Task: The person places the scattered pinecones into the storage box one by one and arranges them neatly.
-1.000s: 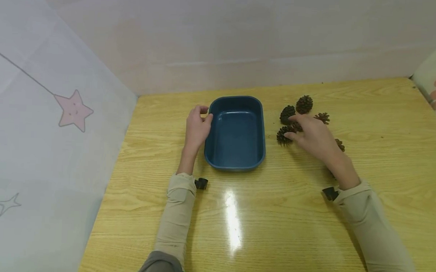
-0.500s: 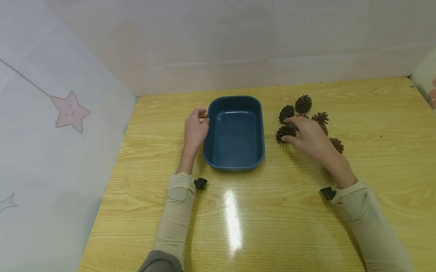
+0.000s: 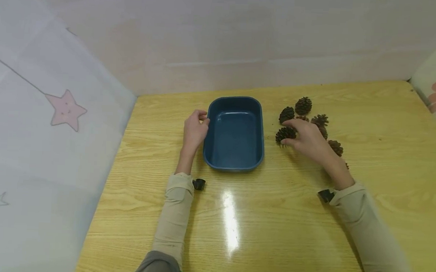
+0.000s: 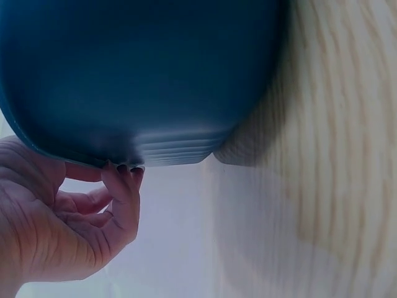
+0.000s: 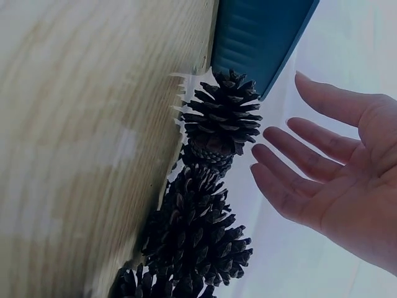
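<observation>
A deep blue rectangular tub (image 3: 234,140) stands on the wooden table. At its left side, my left hand (image 3: 195,129) has bent fingers, with the fingertips touching the outer wall by the rim in the left wrist view. My right hand (image 3: 309,142) hovers at a dark pinecone (image 3: 285,135) right of the tub, thumb and fingers apart on either side of it in the head view. From the right wrist, the fingers (image 5: 310,158) are spread, with a gap between them and the nearest pinecone (image 5: 223,115).
Several other pinecones lie around my right hand, among them a round one (image 3: 303,105) at the back and a brown one (image 3: 336,147) partly behind the wrist. White printed sheets (image 3: 262,40) hang along the table's back and left edges.
My right hand has shifted slightly left and nearer to me, and its thumb and fingers are now further apart around the front pinecone. The left hand stays at the tub's side.
</observation>
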A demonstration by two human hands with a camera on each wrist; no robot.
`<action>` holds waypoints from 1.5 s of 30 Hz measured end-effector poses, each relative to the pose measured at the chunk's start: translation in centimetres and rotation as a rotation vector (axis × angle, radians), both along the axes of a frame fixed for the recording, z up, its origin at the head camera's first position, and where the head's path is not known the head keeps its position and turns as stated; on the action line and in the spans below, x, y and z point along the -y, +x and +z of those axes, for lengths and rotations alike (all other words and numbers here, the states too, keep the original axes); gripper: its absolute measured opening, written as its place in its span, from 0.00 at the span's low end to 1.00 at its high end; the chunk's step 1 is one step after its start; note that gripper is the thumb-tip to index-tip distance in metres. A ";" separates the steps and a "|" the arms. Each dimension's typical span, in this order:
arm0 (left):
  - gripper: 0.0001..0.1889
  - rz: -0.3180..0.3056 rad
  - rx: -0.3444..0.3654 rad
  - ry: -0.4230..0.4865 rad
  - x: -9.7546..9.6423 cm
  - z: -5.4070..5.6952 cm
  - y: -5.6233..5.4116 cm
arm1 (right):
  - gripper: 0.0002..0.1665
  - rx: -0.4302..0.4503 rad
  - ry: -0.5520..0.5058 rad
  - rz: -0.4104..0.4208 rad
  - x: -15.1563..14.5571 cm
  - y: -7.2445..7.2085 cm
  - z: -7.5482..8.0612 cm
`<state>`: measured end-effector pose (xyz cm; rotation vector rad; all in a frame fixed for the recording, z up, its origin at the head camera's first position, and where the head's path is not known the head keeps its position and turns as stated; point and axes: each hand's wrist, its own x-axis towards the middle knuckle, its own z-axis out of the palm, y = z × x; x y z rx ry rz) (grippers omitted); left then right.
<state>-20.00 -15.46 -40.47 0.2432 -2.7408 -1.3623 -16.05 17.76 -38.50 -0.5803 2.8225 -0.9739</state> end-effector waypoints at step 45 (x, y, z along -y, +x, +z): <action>0.15 -0.049 0.029 0.019 -0.1 -0.9 0.4 | 0.38 0.086 0.193 0.096 -0.5 -0.3 -2.3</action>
